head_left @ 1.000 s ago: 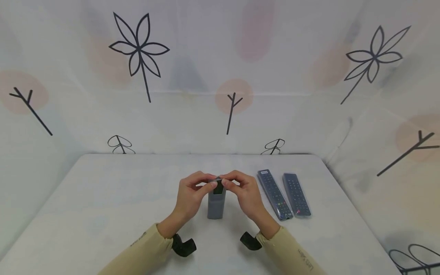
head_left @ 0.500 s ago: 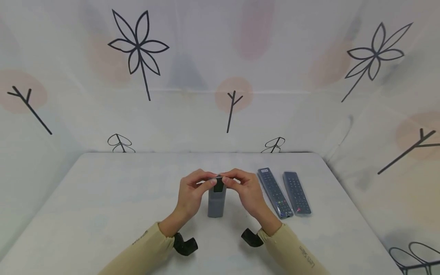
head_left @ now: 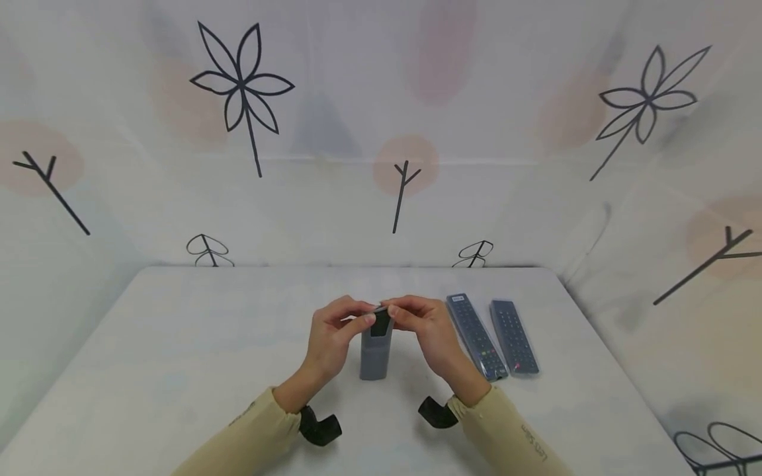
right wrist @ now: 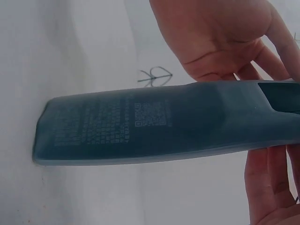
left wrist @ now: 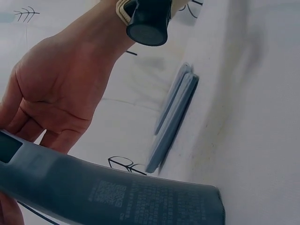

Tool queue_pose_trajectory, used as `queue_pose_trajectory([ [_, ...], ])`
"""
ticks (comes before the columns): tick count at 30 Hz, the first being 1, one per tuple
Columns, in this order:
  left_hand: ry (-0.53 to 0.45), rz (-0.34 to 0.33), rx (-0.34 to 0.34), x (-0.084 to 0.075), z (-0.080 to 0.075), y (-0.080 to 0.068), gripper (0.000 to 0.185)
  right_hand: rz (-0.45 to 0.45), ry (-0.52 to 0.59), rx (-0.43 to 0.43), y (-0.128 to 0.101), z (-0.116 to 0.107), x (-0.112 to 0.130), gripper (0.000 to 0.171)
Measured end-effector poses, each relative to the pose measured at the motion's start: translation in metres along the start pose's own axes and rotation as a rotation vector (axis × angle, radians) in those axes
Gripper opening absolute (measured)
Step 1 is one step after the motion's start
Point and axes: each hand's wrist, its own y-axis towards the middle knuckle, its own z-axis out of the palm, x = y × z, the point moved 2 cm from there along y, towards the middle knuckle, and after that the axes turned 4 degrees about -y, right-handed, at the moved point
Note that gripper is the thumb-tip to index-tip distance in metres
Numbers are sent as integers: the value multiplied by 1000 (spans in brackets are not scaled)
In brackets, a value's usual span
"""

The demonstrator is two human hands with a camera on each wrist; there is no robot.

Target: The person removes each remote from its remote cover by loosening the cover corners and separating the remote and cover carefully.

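Upright on the table, a grey remote control (head_left: 374, 359) shows me its back, with a dark rectangular area near its top. In the left wrist view, fine print and a QR code cover the lower back of the remote (left wrist: 75, 180). My left hand (head_left: 331, 336) pinches the top left corner between thumb and fingers. At the top right corner my right hand (head_left: 431, 336) does the same, its thumb beside the dark area. The right wrist view shows the lower end of the remote (right wrist: 93, 126) against the table surface. Some fingertips are hidden behind it.
To the right of my right hand lie two more remotes: a long one (head_left: 476, 336) and a shorter one (head_left: 514, 337), both with shiny clear covers. The white table (head_left: 178, 344) ends at a patterned cloth backdrop (head_left: 321, 198).
My right hand has shifted slightly to the right along the remote's top, uncovering more of the dark area. The left hand and the other remotes stay where they were.
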Motion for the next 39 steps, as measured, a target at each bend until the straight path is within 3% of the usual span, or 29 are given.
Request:
queue_pose_trajectory([
  [14,-20,-13,40,-1,0,-3,13,58,41,13,-3,-1,-4,28],
  [22,-23,1,58,-1,1,-5,13,113,205,16,-4,1,-5,19],
  [27,-26,20,78,0,1,-5,14,158,277,24,-5,1,-4,27],
  [39,20,10,97,-1,0,-4,15,241,372,51,-6,1,-1,29],
])
